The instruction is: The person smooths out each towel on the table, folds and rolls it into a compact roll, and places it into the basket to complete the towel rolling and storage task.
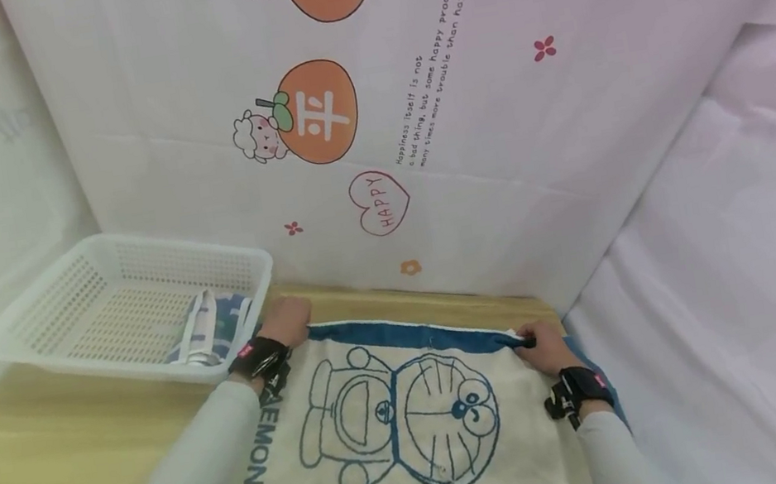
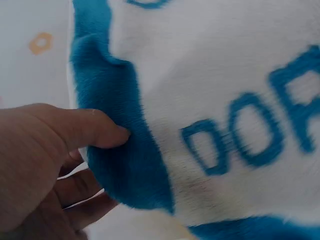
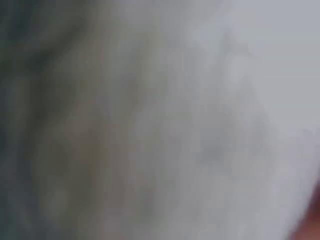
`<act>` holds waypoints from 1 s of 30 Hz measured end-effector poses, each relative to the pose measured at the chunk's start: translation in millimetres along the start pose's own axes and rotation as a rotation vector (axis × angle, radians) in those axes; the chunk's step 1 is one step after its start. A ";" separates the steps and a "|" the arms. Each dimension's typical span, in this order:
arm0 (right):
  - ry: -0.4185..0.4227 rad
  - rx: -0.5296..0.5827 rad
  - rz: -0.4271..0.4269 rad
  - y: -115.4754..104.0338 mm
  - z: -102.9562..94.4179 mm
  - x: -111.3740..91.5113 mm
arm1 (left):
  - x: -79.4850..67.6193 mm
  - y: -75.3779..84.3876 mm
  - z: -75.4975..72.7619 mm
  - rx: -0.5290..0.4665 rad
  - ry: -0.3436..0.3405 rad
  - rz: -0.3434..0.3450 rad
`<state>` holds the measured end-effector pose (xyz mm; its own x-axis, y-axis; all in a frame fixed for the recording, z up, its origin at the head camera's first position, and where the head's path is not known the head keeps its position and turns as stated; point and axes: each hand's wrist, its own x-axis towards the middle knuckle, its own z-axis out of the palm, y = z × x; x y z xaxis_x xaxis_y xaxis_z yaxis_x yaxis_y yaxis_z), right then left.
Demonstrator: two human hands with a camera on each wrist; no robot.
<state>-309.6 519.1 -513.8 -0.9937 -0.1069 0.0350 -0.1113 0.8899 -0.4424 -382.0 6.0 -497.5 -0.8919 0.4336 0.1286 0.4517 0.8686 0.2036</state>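
A cream towel with blue bands and a blue cartoon figure lies spread over the table, its far edge toward the wall. At its far left corner my left hand pinches the blue band; in the left wrist view the thumb presses on top with the other fingers behind the edge. My right hand grips the far edge near the right end, where the band bunches at the fingers. The right wrist view is a blur of pale cloth, with a bit of finger at the lower right corner.
A white plastic basket stands left of the towel, close to my left hand. Inside lies a folded blue and white patterned cloth. A printed white sheet hangs behind the wooden-coloured table; white fabric rises along the right side.
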 end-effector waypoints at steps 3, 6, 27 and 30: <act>0.033 -0.013 -0.020 4.0 -5.7 0.0 | -1.7 7.5 -17.7 -0.029 -0.034 -0.022; 0.010 0.006 -0.026 5.6 -16.4 -4.5 | -4.0 9.3 -32.4 -0.049 -0.044 -0.014; 0.008 -0.181 -0.078 27.8 -81.7 -31.2 | -18.1 -20.9 -66.4 -0.173 -0.044 0.053; 0.083 -0.204 -0.031 22.0 -92.8 -25.4 | -18.4 -20.4 -71.3 -0.233 0.022 0.028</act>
<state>-288.3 582.5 -441.3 -0.9867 -0.1063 0.1229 -0.1344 0.9589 -0.2498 -373.1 -36.8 -434.8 -0.8791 0.4497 0.1578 0.4721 0.7761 0.4182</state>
